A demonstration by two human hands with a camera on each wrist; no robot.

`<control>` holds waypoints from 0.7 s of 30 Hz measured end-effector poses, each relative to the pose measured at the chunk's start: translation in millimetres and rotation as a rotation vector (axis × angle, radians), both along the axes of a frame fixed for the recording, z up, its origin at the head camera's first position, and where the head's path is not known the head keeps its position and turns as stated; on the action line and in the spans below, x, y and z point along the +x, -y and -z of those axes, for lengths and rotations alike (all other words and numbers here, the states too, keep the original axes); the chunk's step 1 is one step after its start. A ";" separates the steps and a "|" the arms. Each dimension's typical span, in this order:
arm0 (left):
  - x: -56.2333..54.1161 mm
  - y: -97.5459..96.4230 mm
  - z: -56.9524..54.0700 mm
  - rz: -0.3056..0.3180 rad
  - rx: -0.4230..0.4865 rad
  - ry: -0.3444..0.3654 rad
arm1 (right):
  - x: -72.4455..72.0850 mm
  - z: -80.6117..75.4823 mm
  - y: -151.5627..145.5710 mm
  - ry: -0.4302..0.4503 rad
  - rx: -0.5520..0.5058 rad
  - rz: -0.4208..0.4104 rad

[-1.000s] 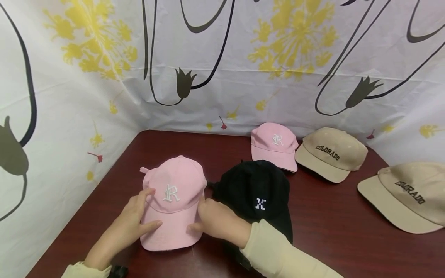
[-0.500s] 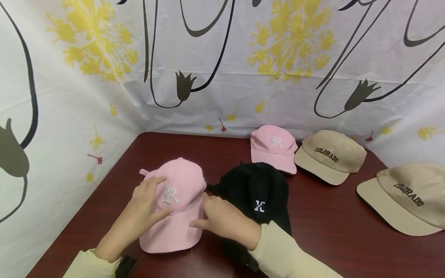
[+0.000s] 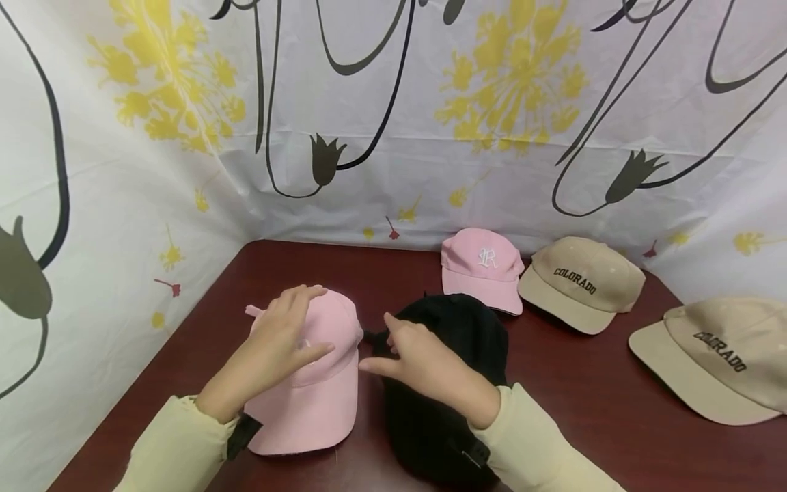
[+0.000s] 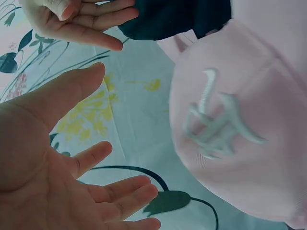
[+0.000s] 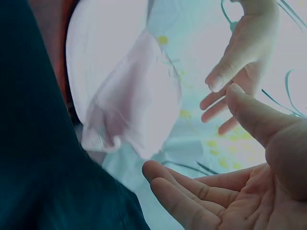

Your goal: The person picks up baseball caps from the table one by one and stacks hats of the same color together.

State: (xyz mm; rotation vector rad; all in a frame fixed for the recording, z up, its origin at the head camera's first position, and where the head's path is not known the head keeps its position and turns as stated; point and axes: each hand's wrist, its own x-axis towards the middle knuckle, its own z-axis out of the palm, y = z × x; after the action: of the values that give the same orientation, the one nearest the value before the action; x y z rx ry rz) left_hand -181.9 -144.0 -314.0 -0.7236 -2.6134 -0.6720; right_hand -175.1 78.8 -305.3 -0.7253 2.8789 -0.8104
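Observation:
A pink cap (image 3: 326,403) with a white embroidered letter stands on the table at the left, its brim toward me. Above it hovers my left hand (image 3: 273,348), fingers spread, hiding part of the letter. In the left wrist view a gap shows between that hand and the pink cap (image 4: 225,129). Right beside it is a black cap (image 3: 424,430), brim toward me. My right hand (image 3: 430,365) is over the black cap with thumb and fingers apart, covering its front emblem. The right wrist view shows nothing in this hand (image 5: 230,187).
At the back stand a second pink cap (image 3: 482,266) and a beige cap (image 3: 584,280) lettered COLORADO, side by side. Another beige cap (image 3: 716,359) lies at the right edge. The dark red table (image 3: 572,403) meets a patterned white cloth (image 3: 381,184) behind.
Both hands have let go of the near pink cap and lifted off it. The left rose over its crown; the right moved rightward over the black cap. The head view tilted slightly up.

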 end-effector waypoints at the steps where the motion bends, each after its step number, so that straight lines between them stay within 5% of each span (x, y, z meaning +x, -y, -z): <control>1: -2.0 -2.4 -2.0 0.003 -0.006 0.002 | -0.7 -1.6 -2.8 -0.005 -0.008 0.009; 14: -19.9 -31.1 -17.7 0.103 0.029 0.112 | -5.4 -25.7 -32.9 -0.053 -0.016 0.115; 21: -26.2 -47.1 -29.1 0.133 0.008 0.095 | -8.0 -32.9 -51.7 -0.077 -0.040 0.125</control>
State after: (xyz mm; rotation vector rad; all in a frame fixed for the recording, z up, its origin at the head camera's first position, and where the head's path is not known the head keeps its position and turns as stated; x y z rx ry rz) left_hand -208.2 -96.9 -284.9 -0.8895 -2.6639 -0.7720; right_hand -183.1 130.5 -272.4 -0.5973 3.0108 -0.8745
